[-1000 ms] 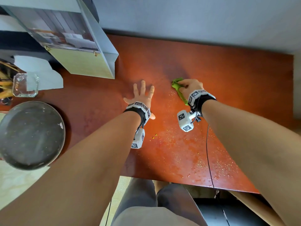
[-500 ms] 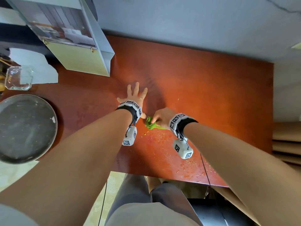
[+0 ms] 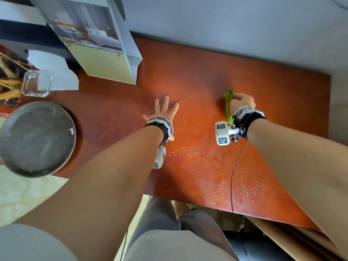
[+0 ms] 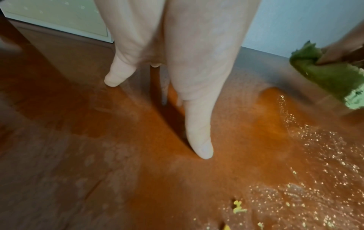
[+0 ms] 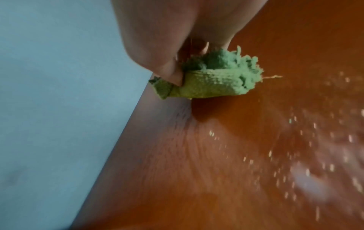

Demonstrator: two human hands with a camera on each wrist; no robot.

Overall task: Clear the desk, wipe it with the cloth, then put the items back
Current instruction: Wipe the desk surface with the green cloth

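My right hand point(image 3: 242, 102) grips a bunched green cloth point(image 3: 228, 108) and presses it onto the red-brown desk point(image 3: 197, 76) right of centre. The right wrist view shows the fingers curled round the cloth point(image 5: 214, 79) on the desk top. My left hand point(image 3: 163, 112) lies flat on the desk near the middle, fingers spread; in the left wrist view its fingertips point(image 4: 202, 149) touch the wood, with the cloth point(image 4: 331, 77) off to the right. Fine pale crumbs point(image 3: 226, 178) speckle the desk's near right part.
A white box with a picture on its lid point(image 3: 105, 53) stands at the desk's back left. Left of it are white paper point(image 3: 54, 72), a clear glass dish point(image 3: 35, 83) and a round dark metal tray point(image 3: 35, 138). A thin black cable point(image 3: 232, 178) crosses the front edge.
My right hand has swept the cloth from beside my left wrist back out to the right and away from me. The left hand stays flat in place.
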